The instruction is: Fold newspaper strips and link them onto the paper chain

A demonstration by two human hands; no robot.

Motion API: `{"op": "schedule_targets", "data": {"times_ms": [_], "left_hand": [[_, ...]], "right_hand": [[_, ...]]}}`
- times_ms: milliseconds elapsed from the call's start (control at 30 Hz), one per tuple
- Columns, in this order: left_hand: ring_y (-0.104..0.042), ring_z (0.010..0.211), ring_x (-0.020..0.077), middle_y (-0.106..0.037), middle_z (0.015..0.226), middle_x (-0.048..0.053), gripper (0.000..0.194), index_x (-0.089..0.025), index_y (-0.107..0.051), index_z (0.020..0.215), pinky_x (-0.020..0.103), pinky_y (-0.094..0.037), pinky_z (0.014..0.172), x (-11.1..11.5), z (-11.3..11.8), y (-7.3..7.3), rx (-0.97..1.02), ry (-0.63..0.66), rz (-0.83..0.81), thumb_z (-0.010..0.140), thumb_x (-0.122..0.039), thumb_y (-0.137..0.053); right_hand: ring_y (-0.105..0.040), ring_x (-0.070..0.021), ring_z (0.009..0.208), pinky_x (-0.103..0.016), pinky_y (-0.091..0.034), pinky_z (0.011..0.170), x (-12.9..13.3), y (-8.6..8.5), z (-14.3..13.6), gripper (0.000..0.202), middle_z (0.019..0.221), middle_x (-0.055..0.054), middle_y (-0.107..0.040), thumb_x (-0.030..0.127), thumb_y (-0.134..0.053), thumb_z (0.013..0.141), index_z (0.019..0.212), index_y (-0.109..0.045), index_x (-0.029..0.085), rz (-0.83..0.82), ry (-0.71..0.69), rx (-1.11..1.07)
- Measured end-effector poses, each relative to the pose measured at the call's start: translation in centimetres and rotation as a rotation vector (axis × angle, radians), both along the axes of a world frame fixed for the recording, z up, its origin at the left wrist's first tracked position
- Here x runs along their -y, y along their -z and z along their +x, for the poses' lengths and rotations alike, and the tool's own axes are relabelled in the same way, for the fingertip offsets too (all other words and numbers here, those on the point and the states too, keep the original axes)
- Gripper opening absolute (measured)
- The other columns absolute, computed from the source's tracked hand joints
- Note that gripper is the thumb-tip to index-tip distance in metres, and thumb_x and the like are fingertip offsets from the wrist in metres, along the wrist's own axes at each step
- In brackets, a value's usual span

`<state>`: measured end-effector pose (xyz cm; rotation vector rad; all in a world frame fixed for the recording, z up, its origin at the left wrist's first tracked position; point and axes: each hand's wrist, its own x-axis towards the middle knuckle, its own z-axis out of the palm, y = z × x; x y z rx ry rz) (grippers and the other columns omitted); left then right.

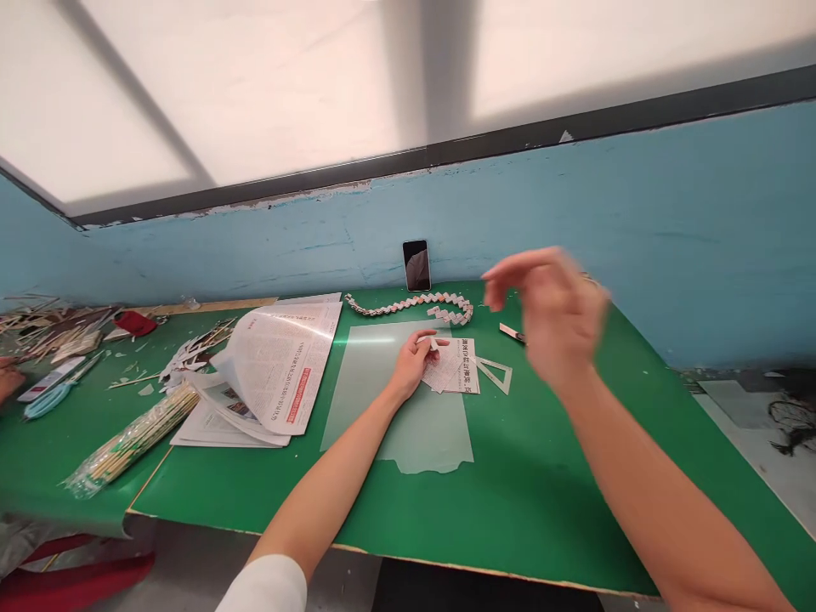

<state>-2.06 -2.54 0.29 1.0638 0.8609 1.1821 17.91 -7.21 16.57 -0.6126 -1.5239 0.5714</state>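
My left hand (413,367) is over a translucent sheet (360,391), at the left edge of some cut newspaper pieces (462,367). Its fingers are closed around a small white paper piece (434,344). My right hand (564,319) is raised above the right side of the table, smeared by motion, its fingers bent; whether anything is in them I cannot tell. Beside the newspaper pieces lies a clear triangular set square (501,374). A pinkish cutter knife (511,333) rests left of my right hand. Behind the sheet curves a zigzag folded-paper chain (408,303).
A phone (417,265) leans on the blue wall. Stacked newspapers (290,365) lie left, near bagged wooden sticks (137,438), blue-handled scissors (54,398) and paper scraps (191,348). Another person's hand (8,378) shows at far left. The green table (510,493) ends at the front and right.
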Motion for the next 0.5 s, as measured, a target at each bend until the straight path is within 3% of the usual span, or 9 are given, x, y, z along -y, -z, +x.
{"op": "schedule_targets", "data": {"times_ms": [67,167,267,367,500], "left_hand": [[-0.068,0.087,0.0141,-0.076,0.103,0.008,0.033,-0.019,-0.059,0.110,0.025,-0.049,0.080,-0.1,0.0,0.0,0.014,-0.036,0.040,0.090,-0.045,-0.068],[-0.067,0.113,0.0198,-0.075,0.113,0.009,0.034,-0.022,-0.056,0.107,0.033,-0.047,0.100,0.1,0.0,-0.4,0.020,-0.047,0.077,0.092,-0.049,-0.067],[-0.067,0.117,0.0227,-0.074,0.120,0.009,0.037,-0.024,-0.052,0.109,0.040,-0.043,0.109,0.4,0.0,-0.8,0.019,-0.023,0.070,0.091,-0.054,-0.066],[-0.068,0.117,0.0252,-0.071,0.129,0.009,0.040,-0.026,-0.049,0.111,0.043,-0.044,0.107,0.8,0.0,-1.2,0.029,0.031,0.049,0.091,-0.056,-0.066],[-0.065,0.121,0.0267,-0.068,0.135,0.011,0.040,-0.026,-0.047,0.110,0.044,-0.043,0.109,1.1,0.1,-1.4,-0.011,0.114,0.058,0.091,-0.056,-0.065]], "right_hand": [[-0.062,-0.0184,0.076,-0.033,-0.053,0.069,-0.9,2.9,-1.2,0.034,0.086,-0.004,-0.065,0.046,-0.043,0.107,0.105,-0.067,0.022,-0.106,0.047,0.042],[-0.058,-0.0178,0.075,-0.031,-0.047,0.068,-2.6,8.9,-2.7,0.031,0.087,-0.003,-0.063,0.047,-0.045,0.106,0.104,-0.061,0.021,-0.310,0.124,0.154],[-0.057,-0.0191,0.078,-0.031,-0.043,0.071,-3.7,13.6,-3.1,0.031,0.089,-0.003,-0.063,0.045,-0.040,0.107,0.105,-0.059,0.021,-0.389,0.090,0.333],[-0.056,-0.0206,0.081,-0.032,-0.041,0.074,-4.0,15.4,-3.0,0.036,0.089,-0.004,-0.063,0.046,-0.035,0.108,0.093,-0.057,0.022,-0.367,-0.009,0.518],[-0.054,-0.0207,0.075,-0.032,-0.039,0.069,-4.1,15.7,-3.0,0.041,0.079,-0.002,-0.059,0.050,-0.034,0.108,0.082,-0.050,0.023,-0.367,-0.065,0.591]]}}
